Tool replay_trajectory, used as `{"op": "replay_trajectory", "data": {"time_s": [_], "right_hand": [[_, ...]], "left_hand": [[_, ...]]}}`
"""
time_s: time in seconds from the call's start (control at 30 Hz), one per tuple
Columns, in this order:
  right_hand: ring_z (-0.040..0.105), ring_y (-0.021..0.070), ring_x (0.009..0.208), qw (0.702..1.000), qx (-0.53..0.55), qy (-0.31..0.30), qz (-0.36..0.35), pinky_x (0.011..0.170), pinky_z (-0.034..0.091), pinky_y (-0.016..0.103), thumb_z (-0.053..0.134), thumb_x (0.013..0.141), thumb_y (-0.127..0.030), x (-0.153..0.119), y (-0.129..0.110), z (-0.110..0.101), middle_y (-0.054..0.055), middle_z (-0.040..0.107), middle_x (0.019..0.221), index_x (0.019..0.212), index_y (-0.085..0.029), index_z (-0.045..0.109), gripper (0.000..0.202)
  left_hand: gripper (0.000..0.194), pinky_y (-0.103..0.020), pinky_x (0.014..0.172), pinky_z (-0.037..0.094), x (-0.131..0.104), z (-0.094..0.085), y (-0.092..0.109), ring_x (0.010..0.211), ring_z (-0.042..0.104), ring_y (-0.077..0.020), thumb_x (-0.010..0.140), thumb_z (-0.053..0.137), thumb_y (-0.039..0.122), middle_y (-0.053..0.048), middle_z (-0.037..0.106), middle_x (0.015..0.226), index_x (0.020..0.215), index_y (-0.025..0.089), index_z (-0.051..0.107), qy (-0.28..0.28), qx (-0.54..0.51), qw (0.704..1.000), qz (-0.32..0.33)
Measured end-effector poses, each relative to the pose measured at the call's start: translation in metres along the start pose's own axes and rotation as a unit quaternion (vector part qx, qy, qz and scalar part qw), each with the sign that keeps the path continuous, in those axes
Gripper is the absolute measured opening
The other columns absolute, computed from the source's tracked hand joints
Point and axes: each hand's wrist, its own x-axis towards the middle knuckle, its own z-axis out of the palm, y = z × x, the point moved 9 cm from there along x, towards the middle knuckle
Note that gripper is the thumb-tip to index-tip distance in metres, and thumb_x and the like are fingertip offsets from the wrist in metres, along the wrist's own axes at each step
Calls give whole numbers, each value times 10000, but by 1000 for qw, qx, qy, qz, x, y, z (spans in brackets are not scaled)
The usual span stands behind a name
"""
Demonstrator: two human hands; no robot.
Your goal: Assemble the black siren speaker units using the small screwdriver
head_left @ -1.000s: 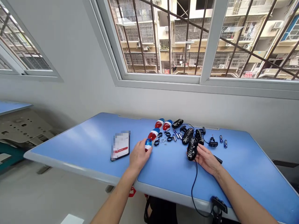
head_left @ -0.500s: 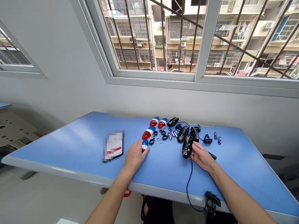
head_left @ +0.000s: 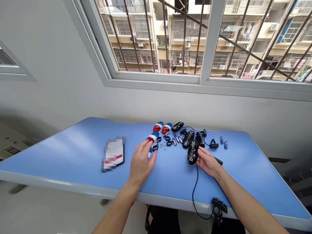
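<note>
My right hand holds a black oval light housing, its inner side with small parts facing up. A black cable runs from it to a black clip-on switch hanging at the table's front edge. My left hand reaches over the red, white and blue covers, fingers apart and holding nothing. Its fingertips are at a cover; whether they touch it I cannot tell. A nearer cover is mostly hidden behind that hand. Two more covers, one of them a cover, lie farther back.
Black clamp rings, small screws and blue batteries lie mid-table. More black housings lie behind my right hand. Two batteries are at the right, a phone at the left. A barred window is behind the table.
My left hand has let go of the nearest cover and moved forward, fingers spreading toward the cover behind it. My right hand keeps the black housing almost in place. The view has shifted slightly.
</note>
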Motion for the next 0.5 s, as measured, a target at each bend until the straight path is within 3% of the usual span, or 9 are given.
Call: {"op": "replay_trajectory", "data": {"time_s": [0.1, 0.27, 0.4, 0.5], "right_hand": [[679, 200, 852, 1000, -1, 0, 0, 785, 509, 363, 739, 744, -373, 1, 1, -3, 38, 713, 848, 1030, -228, 630, 339], [671, 189, 874, 1000, -1, -15, -2, 798, 506, 357, 702, 783, -363, 2, 4, -8, 31, 714, 891, 1075, -252, 621, 323], [658, 183, 913, 1000, -4, -16, -20, 806, 503, 341, 691, 791, -361, 3, 4, -8, 29, 707, 984, 1106, -270, 617, 335], [642, 190, 957, 999, -18, -2, -35, 802, 503, 325, 696, 779, -376, 4, 2, -9, 28, 700, 1030, 1108, -272, 619, 353]], "left_hand": [[314, -384, 852, 528, 4, 10, 41, 1060, 590, -258, 828, 515, 299, -80, 644, 1122, 1113, 211, 615, -47, -131, 989, 42], [350, -324, 747, 565, 6, 64, 90, 931, 634, -214, 780, 535, 274, -75, 662, 1067, 1109, 190, 621, -195, -261, 945, 9], [528, -389, 886, 519, 3, 93, 117, 1097, 574, -272, 759, 578, 297, -139, 582, 1241, 1260, 146, 516, -245, -261, 934, 23], [700, -428, 1035, 409, 0, 107, 127, 1253, 461, -304, 730, 622, 295, -186, 488, 1349, 1358, 94, 388, -253, -253, 933, 37]]}}
